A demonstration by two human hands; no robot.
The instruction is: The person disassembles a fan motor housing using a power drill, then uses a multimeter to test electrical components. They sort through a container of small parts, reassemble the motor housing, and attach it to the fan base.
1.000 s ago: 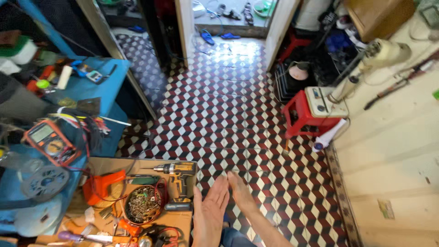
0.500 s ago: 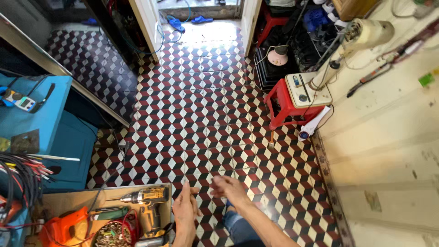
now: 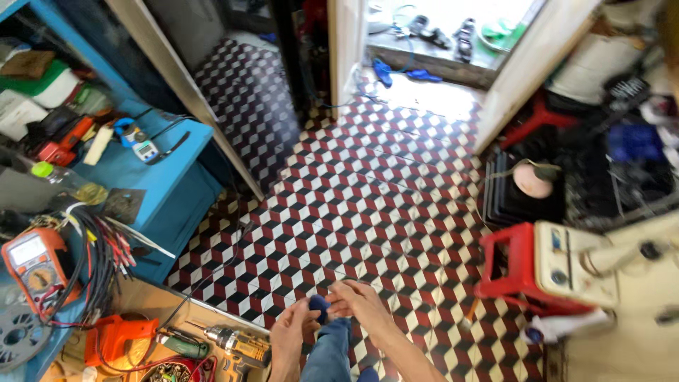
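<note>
- The left hand point(image 3: 288, 338) and right hand point(image 3: 361, 303) meet over a raised knee in blue jeans point(image 3: 327, 348); both sets of fingers press on a small dark blue thing point(image 3: 318, 308) at the knee. It may be a fold of cloth or a separate item; I cannot tell which.
- Each grip is narrow, pinching that blue thing from opposite sides, which keeps it steady above the tiled floor point(image 3: 368, 205).
- Just left of the left hand, at the near edge of the wooden counter point(image 3: 170, 311), lies a yellow cordless drill point(image 3: 240, 343), on its side and within reach.
- Further left sit an orange power tool point(image 3: 113, 338) and a green-handled screwdriver point(image 3: 182, 345).
- An orange multimeter point(image 3: 32, 265) rests on the blue counter point(image 3: 152, 177), its leads point(image 3: 106, 258) hanging bundled over the edge.
- A red stool point(image 3: 509, 272) stands well apart to the right.
</note>
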